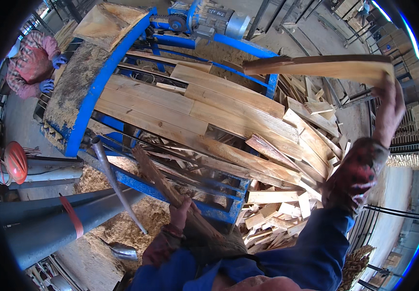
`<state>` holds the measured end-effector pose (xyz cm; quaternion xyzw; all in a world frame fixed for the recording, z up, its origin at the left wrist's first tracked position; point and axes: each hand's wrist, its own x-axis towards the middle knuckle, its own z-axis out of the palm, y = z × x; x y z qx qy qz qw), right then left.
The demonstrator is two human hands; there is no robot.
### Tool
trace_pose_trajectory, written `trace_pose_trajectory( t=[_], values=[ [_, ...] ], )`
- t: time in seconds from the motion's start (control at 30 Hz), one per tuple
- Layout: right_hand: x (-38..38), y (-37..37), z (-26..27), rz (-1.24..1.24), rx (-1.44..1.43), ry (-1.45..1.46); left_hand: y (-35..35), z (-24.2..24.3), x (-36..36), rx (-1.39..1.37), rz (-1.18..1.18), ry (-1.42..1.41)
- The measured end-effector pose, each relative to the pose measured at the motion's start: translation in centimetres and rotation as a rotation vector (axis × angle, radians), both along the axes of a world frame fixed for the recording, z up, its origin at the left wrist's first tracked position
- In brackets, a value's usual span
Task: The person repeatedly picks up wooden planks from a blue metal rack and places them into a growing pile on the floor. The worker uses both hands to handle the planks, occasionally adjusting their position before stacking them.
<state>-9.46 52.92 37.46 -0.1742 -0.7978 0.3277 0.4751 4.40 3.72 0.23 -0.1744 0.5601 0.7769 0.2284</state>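
Raised at the right, my right hand (393,100) grips one end of a wooden board (326,69) with a dark edge, which points left above the blue machine frame (264,47). Low in the middle, my left hand (182,214) is closed around a rough, bark-edged wood strip (158,178) that slants up to the left over the frame's near side. Between the hands, several flat planks (158,116) lie side by side on the bars of the frame. A bark-edged piece (273,152) rests across their right end.
Offcuts (278,214) are heaped beside and below the frame. A metal pipe (120,189), a large grey duct (67,218) and sawdust (133,218) are at the left. An electric motor (216,20) sits at the far side. A gloved co-worker (33,65) stands at the far left.
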Motion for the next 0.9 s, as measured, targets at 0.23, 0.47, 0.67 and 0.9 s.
trace_pose_trajectory(
  t=[0.23,0.47,0.67,0.9],
  values=[
    [14.5,-2.0,-5.0,0.15,-0.334,0.312,1.8,3.0,-1.7,0.148,-0.075,0.138],
    [22.9,-16.5,-20.9,-0.038,-1.06,0.192,6.6,6.6,-5.5,0.668,-0.147,0.312],
    [28.3,-28.5,-26.4,0.386,-1.517,-0.253,3.7,2.8,-3.6,0.493,-0.011,0.344],
    [29.5,-29.7,-28.7,0.637,-1.505,-0.822,2.5,6.6,-3.3,0.688,-0.081,0.099]
  ],
)
